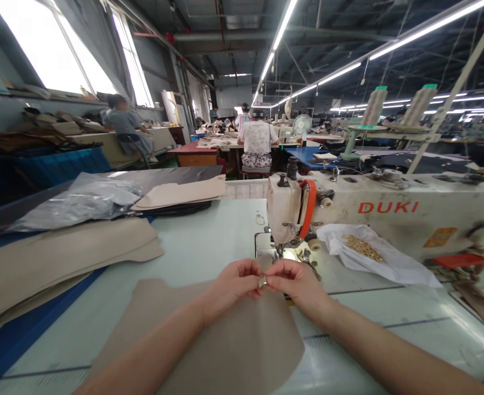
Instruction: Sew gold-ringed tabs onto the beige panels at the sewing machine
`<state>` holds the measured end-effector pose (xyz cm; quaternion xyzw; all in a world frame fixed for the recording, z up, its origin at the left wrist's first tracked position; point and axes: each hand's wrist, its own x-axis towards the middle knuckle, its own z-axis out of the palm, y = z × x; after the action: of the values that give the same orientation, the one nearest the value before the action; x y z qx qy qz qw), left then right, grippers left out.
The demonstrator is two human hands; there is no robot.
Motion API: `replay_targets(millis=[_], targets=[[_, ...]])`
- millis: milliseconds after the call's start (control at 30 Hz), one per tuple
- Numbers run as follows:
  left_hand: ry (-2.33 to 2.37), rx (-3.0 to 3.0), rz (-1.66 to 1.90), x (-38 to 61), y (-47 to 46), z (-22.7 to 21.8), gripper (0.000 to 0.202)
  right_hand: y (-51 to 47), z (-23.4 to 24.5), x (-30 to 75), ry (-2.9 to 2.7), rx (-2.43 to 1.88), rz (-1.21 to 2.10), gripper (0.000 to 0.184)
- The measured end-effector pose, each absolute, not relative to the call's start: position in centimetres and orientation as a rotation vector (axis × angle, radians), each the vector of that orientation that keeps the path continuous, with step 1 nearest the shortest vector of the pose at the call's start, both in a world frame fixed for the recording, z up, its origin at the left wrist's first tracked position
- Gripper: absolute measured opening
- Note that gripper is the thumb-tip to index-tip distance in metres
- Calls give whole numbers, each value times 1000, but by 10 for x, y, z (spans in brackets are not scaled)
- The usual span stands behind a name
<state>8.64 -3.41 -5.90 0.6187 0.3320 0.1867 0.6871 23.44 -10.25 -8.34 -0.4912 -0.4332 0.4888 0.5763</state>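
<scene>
My left hand (232,284) and my right hand (297,285) meet in front of me, both pinched on a small metal ring (262,282) held between their fingertips. Under them lies a tan cut piece of leather-like material (234,340) on the pale table. Just behind the hands stands the needle head of a cream sewing machine (285,211) marked DUKI. A white cloth holding a heap of small gold metal parts (361,247) lies to the right of the needle.
Stacks of tan cut pieces (56,258) and a clear plastic bag (81,203) lie at the left on a blue surface. More tan pieces (184,193) sit further back. Thread cones (373,107) stand above the machine. Other people sit at benches far behind.
</scene>
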Motion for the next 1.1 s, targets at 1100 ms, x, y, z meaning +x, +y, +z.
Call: replay_targets(millis=[1100], targets=[[771, 1536, 725, 88, -34, -75, 26, -108, -85, 231, -1314, -1411, 557, 8]])
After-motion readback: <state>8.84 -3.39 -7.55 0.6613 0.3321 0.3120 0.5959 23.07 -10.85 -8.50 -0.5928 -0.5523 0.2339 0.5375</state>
